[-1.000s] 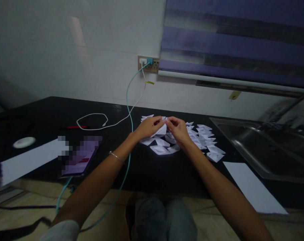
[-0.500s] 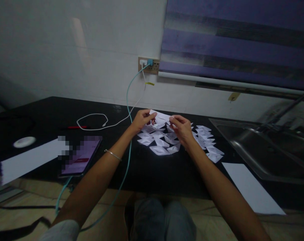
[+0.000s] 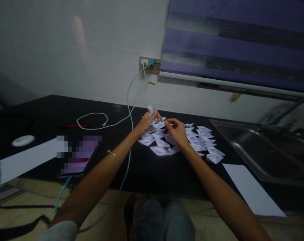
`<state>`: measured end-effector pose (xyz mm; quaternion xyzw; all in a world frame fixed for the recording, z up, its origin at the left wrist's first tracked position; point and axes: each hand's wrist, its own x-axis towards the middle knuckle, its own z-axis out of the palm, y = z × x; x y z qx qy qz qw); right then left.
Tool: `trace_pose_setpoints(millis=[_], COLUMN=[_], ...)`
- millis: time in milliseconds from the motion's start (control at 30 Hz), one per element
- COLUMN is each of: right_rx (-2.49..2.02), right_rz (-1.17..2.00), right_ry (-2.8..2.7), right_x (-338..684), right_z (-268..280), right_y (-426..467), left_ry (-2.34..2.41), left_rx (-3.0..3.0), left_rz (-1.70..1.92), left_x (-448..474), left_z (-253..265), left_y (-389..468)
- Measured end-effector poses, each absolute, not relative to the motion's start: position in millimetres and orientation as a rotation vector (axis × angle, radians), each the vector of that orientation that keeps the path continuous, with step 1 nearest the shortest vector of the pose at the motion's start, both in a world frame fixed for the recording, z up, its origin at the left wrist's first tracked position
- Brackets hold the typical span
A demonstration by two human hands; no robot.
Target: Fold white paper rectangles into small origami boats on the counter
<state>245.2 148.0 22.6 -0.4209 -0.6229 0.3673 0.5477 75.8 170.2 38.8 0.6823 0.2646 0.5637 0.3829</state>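
My left hand (image 3: 150, 121) is closed on a small folded strip of white paper (image 3: 150, 109), whose narrow end stands up above the fingers. Just to its right, my right hand (image 3: 177, 131) is apart from that strip, its thumb and forefinger drawn together; whether anything is between them I cannot make out. Under and around both hands lie several folded white paper boats (image 3: 160, 150) on the black counter (image 3: 142, 174). More paper boats (image 3: 214, 158) form a column to the right of my right hand.
Flat white paper (image 3: 252, 190) lies at right by the metal sink (image 3: 264, 154). More paper (image 3: 31, 160), a phone (image 3: 79, 160), a white oval object (image 3: 23, 141) and a red pen-like object (image 3: 78, 126) are at left. A teal cable (image 3: 129, 157) passes beneath my left forearm.
The paper strip, held between both hands earlier, has turned upright and narrower in my left hand. My right hand has come off it and moved slightly left and down.
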Motion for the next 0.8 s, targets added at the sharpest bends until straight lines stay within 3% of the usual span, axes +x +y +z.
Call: trace_pose_setpoints(millis=[167, 600, 800], right_rx=[-0.832, -0.813, -0.812], right_rz=[0.875, 1.056, 1.0], right_ry=[-1.468, -1.536, -1.634], right_x=[249, 247, 249], right_z=[31, 42, 39], right_y=[147, 135, 139], left_ry=[0.692, 0.782, 0.762], left_rx=[1.599, 2.07, 2.125], left_rz=[1.26, 1.176, 1.093], left_x=[80, 70, 69], left_z=[34, 33, 34], left_y=[173, 153, 153])
